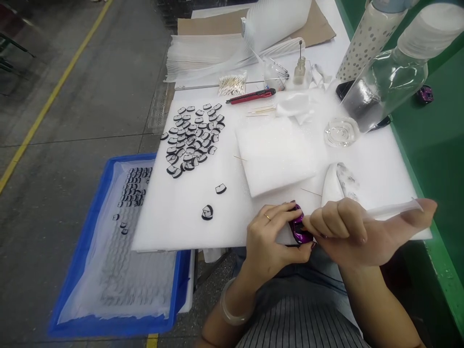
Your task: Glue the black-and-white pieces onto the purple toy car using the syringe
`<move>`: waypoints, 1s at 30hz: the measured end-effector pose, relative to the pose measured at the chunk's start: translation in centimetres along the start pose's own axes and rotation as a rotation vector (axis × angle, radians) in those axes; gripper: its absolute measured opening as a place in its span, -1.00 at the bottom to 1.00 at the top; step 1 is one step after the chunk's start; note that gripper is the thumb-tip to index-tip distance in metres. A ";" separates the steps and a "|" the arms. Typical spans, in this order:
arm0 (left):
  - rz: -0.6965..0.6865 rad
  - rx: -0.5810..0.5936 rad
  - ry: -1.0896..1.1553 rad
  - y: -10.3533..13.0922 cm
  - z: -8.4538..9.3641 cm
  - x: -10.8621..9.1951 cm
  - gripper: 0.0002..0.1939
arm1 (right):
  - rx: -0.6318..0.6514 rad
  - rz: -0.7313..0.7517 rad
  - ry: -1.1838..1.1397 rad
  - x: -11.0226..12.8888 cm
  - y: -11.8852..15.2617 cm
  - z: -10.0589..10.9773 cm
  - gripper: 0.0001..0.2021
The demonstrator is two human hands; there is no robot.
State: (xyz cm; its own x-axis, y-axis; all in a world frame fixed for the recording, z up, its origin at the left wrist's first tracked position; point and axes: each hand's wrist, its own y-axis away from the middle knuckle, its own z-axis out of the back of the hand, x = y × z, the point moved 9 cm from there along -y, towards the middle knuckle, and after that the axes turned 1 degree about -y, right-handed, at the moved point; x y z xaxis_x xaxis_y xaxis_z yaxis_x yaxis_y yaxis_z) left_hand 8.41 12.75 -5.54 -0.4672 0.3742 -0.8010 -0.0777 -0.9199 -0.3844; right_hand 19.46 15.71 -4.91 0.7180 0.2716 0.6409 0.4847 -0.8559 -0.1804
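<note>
My left hand (270, 237) is closed around a glossy purple shell with dark parts (300, 226), which looks like a toy car body, at the table's front edge. Against its right side, the curled fingers of my right hand (348, 232) press close. What their tips pinch, if anything, is hidden. A thin whitish sheet (395, 209) lies along the upper side of my right hand. To the left, two small clear pieces with black rims, one lying flat (221, 188) and one tilted (207, 212), sit apart from a scattered heap of similar pieces (192, 137).
A white foam pad (275, 154) lies mid-table, with a crumpled white cloth (335, 183) to its right. Behind are a red cutter knife (251, 96), cotton swabs (232, 84) and a small glass bottle (299, 70). A clear bottle (387, 87) stands right. Below left is a blue tray (108, 328).
</note>
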 end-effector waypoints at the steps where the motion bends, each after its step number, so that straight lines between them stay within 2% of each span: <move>1: 0.002 0.000 -0.001 0.0 0.0 0.0 -0.57 | 0.005 -0.001 0.008 0.0 0.0 -0.1 -0.33; 11: 0.019 0.019 -0.011 0.0 -0.1 0.0 -0.60 | 0.019 0.029 0.078 0.1 -0.3 -0.2 -0.47; 19: 0.023 0.026 -0.016 0.1 -0.2 0.0 -0.61 | 0.012 0.069 0.187 0.6 -0.3 -0.9 -0.39; 25: 0.017 0.010 -0.010 0.1 -0.1 0.0 -0.59 | 0.055 0.021 0.270 0.5 0.0 -1.9 -0.40; 30: 0.019 0.006 -0.012 0.1 -0.2 0.0 -0.59 | -0.050 0.092 0.291 0.8 0.8 -1.7 -0.34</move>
State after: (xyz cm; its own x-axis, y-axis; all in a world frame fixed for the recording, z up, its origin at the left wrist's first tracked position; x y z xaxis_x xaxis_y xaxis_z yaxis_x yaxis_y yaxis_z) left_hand 8.55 12.65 -5.72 -0.4789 0.3556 -0.8026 -0.0737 -0.9273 -0.3669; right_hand 19.62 14.47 -3.31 0.5810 0.0605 0.8116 0.3938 -0.8936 -0.2153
